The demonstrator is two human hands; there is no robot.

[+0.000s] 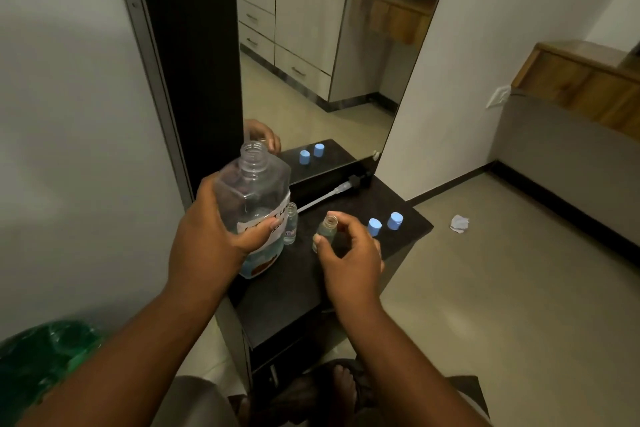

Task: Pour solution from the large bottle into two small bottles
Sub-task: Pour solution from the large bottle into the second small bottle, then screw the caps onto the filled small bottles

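My left hand (211,236) grips the large clear bottle (254,191) around its white label; the bottle is uncapped, nearly upright and leaning slightly left, with little liquid showing low inside. My right hand (349,253) pinches one small clear bottle (327,230) by its sides, its mouth uncovered, just above the dark shelf (294,298). The second small bottle (291,224) stands uncapped on the shelf, right beside the large bottle. Two blue caps (374,226) (394,220) rest on the shelf to the right of my right hand.
A pump dispenser with its tube (332,192) lies at the back of the shelf against a tall mirror (311,62). The shelf's right edge drops to a tiled floor with a crumpled tissue (459,222). Something green and plastic (45,360) sits lower left.
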